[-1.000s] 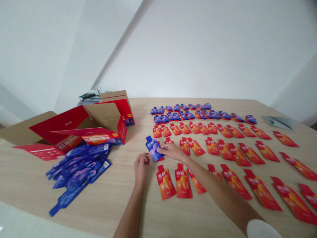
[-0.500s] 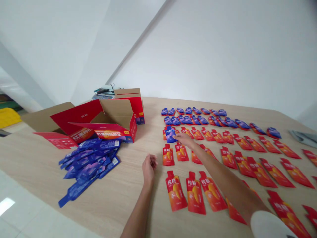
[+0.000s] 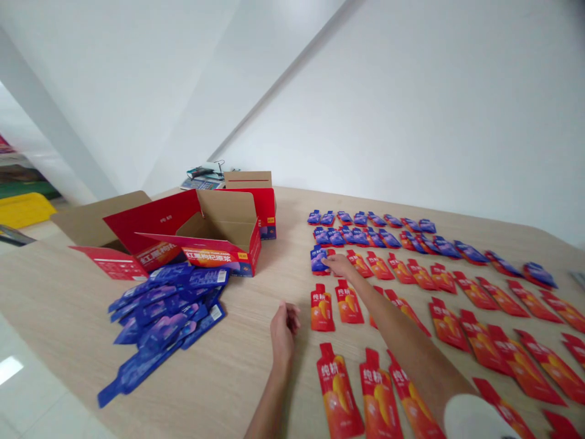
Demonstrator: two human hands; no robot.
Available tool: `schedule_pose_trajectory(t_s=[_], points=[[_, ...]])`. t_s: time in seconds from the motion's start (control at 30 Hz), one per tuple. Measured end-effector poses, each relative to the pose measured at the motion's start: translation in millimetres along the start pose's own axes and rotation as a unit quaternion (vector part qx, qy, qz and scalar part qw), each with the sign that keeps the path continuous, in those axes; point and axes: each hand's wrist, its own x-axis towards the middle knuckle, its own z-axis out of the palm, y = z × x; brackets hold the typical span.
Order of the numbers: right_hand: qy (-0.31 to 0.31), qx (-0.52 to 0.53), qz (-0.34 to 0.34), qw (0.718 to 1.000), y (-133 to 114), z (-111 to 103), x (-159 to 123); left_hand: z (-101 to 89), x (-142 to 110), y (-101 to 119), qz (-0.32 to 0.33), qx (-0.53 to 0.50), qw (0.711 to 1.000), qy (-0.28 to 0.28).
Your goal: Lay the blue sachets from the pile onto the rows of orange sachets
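Note:
My right hand (image 3: pixel 339 264) pinches the right edge of a blue pouch (image 3: pixel 317 262), lying at the left end of the third row over a red pouch mostly hidden beneath it. My left hand (image 3: pixel 284 332) rests on the table, fingers curled in, and nothing shows in it. Just right of it lies a red pouch (image 3: pixel 322 310) with an orange fruit print. To its left, a loose pile of blue pouches (image 3: pixel 169 311) spreads before the boxes. In the two far rows, blue pouches (image 3: pixel 360 219) lie on top of red ones.
An open red carton (image 3: pixel 228 256) stands behind the pile, its flaps spread left. Behind it is another red box (image 3: pixel 267 207). More red pouches (image 3: pixel 525 360) fill the right of the wooden table (image 3: pixel 256 305). A yellow bin (image 3: pixel 27 208) is at far left.
The blue pouch in my right hand now lies squarer over the red one at the row's left end. My left hand stays on the table. The whole view has shifted slightly.

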Motion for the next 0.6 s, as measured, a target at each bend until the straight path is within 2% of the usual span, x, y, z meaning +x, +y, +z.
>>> schedule_pose_trajectory(t_s=[0.37, 0.6], points=[[0.019, -0.109, -0.005, 0.994, 2.7, -0.7, 2.7, -0.9, -2.4, -2.4, 0.033, 0.034, 0.999, -0.012], [0.075, -0.195, -0.048, 0.977, -5.9, -3.8, -9.8, -0.9, -2.3, -1.8, 0.033, 0.047, 0.998, -0.010]])
